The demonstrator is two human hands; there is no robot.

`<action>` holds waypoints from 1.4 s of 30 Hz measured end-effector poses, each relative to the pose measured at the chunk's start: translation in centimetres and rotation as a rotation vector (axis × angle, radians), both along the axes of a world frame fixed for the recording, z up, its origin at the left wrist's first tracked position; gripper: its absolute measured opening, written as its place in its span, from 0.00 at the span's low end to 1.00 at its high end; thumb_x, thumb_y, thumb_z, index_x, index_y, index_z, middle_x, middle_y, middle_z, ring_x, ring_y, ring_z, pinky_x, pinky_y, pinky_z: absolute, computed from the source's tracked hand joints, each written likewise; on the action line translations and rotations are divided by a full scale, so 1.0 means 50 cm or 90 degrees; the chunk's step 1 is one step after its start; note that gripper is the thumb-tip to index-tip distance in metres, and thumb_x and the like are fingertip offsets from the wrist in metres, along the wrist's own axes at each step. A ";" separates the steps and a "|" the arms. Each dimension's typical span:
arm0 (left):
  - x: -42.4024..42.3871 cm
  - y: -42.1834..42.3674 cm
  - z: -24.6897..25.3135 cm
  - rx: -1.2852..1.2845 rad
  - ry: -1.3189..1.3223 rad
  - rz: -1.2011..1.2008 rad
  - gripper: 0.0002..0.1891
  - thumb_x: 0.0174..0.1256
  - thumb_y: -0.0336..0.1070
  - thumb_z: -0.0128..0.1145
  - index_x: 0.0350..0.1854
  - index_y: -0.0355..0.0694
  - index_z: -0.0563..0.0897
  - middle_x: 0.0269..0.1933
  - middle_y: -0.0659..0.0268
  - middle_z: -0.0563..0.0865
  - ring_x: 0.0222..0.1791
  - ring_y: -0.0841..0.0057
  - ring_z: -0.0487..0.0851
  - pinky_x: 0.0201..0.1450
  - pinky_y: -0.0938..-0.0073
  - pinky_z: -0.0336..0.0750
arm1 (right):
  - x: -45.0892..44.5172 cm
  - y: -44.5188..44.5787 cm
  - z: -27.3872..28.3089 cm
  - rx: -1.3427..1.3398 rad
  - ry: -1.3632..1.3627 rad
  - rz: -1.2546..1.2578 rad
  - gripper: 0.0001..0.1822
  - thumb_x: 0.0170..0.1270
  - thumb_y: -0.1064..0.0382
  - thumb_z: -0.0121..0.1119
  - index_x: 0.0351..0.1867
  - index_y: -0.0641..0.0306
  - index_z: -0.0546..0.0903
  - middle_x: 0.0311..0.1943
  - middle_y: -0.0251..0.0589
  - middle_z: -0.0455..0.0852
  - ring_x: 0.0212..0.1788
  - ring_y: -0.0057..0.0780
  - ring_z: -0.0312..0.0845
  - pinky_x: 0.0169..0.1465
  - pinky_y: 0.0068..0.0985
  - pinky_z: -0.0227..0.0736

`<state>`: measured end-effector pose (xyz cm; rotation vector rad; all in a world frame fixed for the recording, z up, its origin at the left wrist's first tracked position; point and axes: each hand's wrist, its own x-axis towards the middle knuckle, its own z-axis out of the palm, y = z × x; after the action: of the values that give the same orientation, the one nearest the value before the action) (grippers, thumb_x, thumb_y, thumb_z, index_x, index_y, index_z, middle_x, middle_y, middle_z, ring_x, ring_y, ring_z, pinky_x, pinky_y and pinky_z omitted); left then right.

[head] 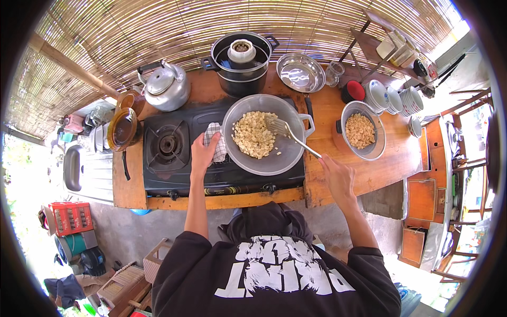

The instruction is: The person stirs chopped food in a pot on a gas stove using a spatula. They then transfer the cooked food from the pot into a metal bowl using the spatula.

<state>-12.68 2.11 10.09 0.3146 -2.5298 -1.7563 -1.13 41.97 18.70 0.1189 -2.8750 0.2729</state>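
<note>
A grey metal wok (264,163) stands over the right side of a black two-burner gas stove (222,184). Small pale chopped pieces of food (253,134) are heaped in its middle and left. My left hand (205,150) grips a checked cloth (214,143) at the wok's left rim; the handle there is hidden. In my right hand (338,174) is the handle of a slotted metal turner (295,138), its blade at the right edge of the heap. Right of the stove, a mesh strainer (381,138) over a container holds browner pieces (359,130).
Behind the stove stand an aluminium kettle (168,89), a large black pot (242,81) and a steel bowl (301,73). Stacked bowls (376,95) line the wooden counter's (400,154) right back. A brown pot (122,128) and a sink (72,168) are leftward. Another person (65,289) is at lower left.
</note>
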 end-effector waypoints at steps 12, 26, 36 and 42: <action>0.002 0.004 0.007 0.025 -0.007 0.014 0.24 0.69 0.52 0.71 0.45 0.29 0.89 0.36 0.57 0.93 0.35 0.75 0.89 0.44 0.69 0.81 | -0.004 -0.016 0.002 0.030 -0.034 0.008 0.11 0.79 0.49 0.60 0.48 0.49 0.86 0.24 0.36 0.87 0.25 0.44 0.86 0.28 0.43 0.72; -0.007 -0.007 -0.019 0.002 0.010 -0.001 0.25 0.69 0.53 0.71 0.43 0.28 0.88 0.34 0.55 0.92 0.34 0.73 0.88 0.43 0.67 0.80 | -0.016 -0.027 0.016 0.062 -0.070 0.026 0.10 0.78 0.51 0.62 0.46 0.52 0.87 0.23 0.40 0.87 0.24 0.47 0.84 0.27 0.44 0.70; -0.006 -0.007 -0.017 -0.010 0.013 -0.004 0.25 0.69 0.53 0.71 0.40 0.29 0.88 0.32 0.57 0.91 0.32 0.76 0.86 0.41 0.67 0.80 | -0.016 -0.024 0.044 0.054 -0.077 -0.017 0.11 0.79 0.50 0.58 0.48 0.52 0.86 0.25 0.41 0.89 0.27 0.48 0.87 0.32 0.47 0.74; -0.007 -0.002 -0.006 0.033 -0.002 -0.001 0.24 0.70 0.52 0.71 0.42 0.29 0.88 0.33 0.57 0.92 0.34 0.77 0.87 0.42 0.69 0.80 | -0.023 0.000 0.067 -0.028 -0.057 -0.102 0.13 0.78 0.50 0.61 0.48 0.53 0.90 0.28 0.47 0.90 0.30 0.53 0.86 0.36 0.48 0.74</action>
<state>-13.01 1.99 9.81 0.3176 -2.4913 -1.8265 -2.27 41.98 22.07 -0.1360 -2.9437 0.3183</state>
